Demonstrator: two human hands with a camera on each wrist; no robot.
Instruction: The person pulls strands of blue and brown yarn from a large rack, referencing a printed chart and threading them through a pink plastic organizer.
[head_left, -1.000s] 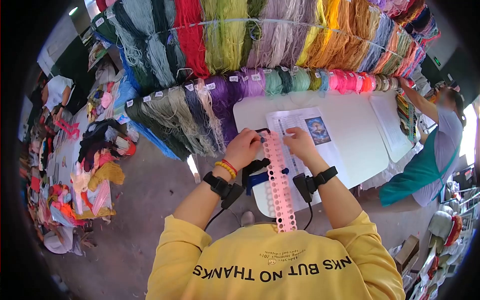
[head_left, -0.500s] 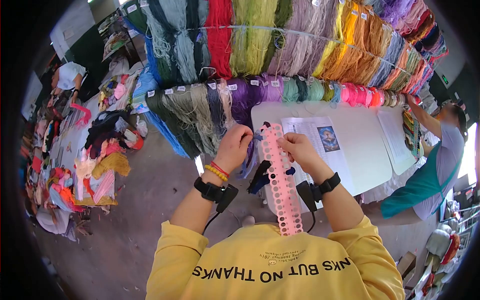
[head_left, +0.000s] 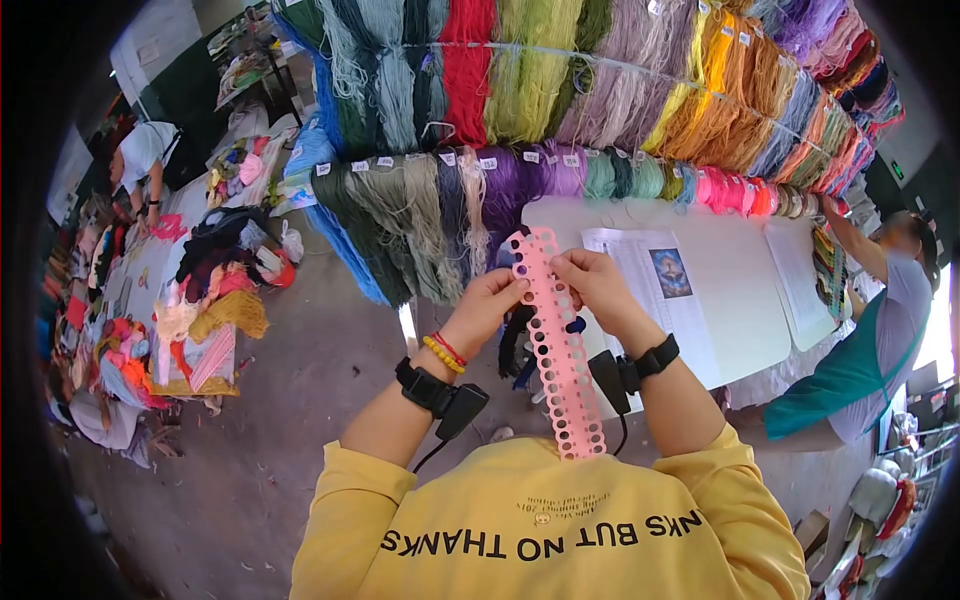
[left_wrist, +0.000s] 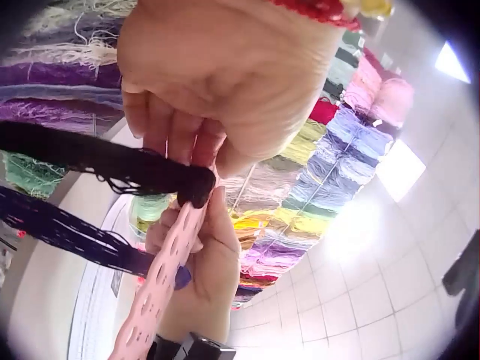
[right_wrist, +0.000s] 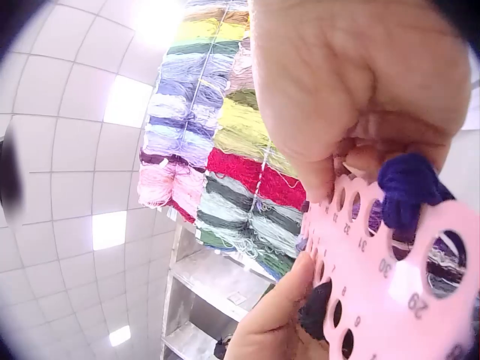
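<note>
A long pink thread organizer card (head_left: pixel 560 360), with numbered holes along both edges, hangs down in front of the yellow shirt. My left hand (head_left: pixel 487 308) pinches its left edge near the top with thumb and fingers. On the opposite edge, my right hand (head_left: pixel 598 288) grips the card between thumb and curled fingers. Black thread (left_wrist: pixel 97 161) is looped through a hole right by the left fingertips in the left wrist view. Dark blue thread (right_wrist: pixel 405 191) is knotted through a hole marked 30, beside the right fingers.
Skeins of many colours (head_left: pixel 590 90) hang on a rack ahead. A white table (head_left: pixel 740 260) below bears a printed sheet (head_left: pixel 645 300) with a picture. At right a person in a teal apron (head_left: pixel 850 370) reaches toward the rack. Another table at left holds piled yarn (head_left: pixel 225 310).
My right hand, apart from the card a second ago, has taken hold of its right edge. My left hand drew off to the left, then came back onto the left edge. The view has shifted.
</note>
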